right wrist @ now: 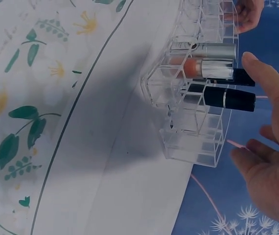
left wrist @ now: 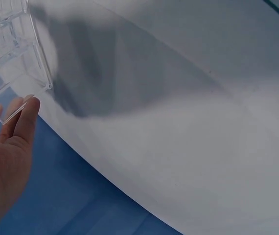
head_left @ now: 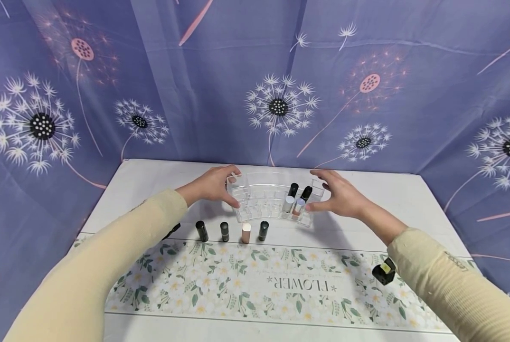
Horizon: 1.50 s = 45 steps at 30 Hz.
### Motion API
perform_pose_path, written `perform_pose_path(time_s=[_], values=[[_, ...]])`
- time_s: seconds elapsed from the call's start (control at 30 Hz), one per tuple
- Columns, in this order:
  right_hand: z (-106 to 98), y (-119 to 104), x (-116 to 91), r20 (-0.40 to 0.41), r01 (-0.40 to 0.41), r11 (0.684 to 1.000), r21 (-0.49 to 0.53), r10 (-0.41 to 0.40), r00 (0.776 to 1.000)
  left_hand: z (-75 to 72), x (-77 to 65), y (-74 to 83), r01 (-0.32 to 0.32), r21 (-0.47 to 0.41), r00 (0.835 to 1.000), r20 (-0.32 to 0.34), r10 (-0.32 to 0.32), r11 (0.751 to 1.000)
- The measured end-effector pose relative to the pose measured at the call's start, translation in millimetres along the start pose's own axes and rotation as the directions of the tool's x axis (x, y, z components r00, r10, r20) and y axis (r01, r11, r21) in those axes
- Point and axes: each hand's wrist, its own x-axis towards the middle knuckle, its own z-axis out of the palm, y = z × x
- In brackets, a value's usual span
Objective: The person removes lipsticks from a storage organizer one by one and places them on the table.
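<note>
A clear, curved lipstick organizer [head_left: 263, 202] with stepped compartments is between both hands toward the back of the white table. My left hand [head_left: 215, 184] grips its left end, thumb at the front and fingers behind the corner [left wrist: 13, 142]. At the right end, my right hand [head_left: 338, 194] has its thumb and fingers spread around the corner; the right wrist view shows a gap by its fingertips. Beside that thumb, the right-hand compartments hold a black lipstick [head_left: 307, 192], another black one [head_left: 293, 190], and two silver-capped lipsticks [head_left: 298, 207].
In front of the organizer stand a pinkish lipstick with a pale cap [head_left: 246, 233] and three black lipsticks [head_left: 225, 232]. A floral runner [head_left: 255, 285] crosses the table. A small black object [head_left: 383, 272] lies near my right sleeve. Behind the table hangs a blue dandelion-print curtain [head_left: 221, 95].
</note>
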Motion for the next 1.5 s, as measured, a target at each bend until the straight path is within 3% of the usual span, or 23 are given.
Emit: perform_pose_path(time_s=[0.4,0.77,1.03,1.5], values=[[2.8,-11.2,9.4,0.003,0.076,0.995,-0.062,-0.076,0.997,-0.6,0.9,-1.7,0.007,0.009,1.000,0.004,-0.007,1.000],[6.6,-19.6,22.9,-0.006,0.143,0.989,-0.025,-0.143,0.990,-0.3,1.6,-3.8,-0.001,0.014,1.000,0.011,0.001,1.000],[8.2,-20.6,31.5,-0.010,0.139,0.990,0.033,-0.139,0.990,-2.3,0.9,0.3,-0.007,0.018,1.000,0.014,0.006,1.000],[12.9,-17.3,38.7,-0.025,0.161,0.986,0.038,-0.160,0.987,-2.9,1.5,0.2,-0.006,0.016,1.000,0.021,0.005,1.000]])
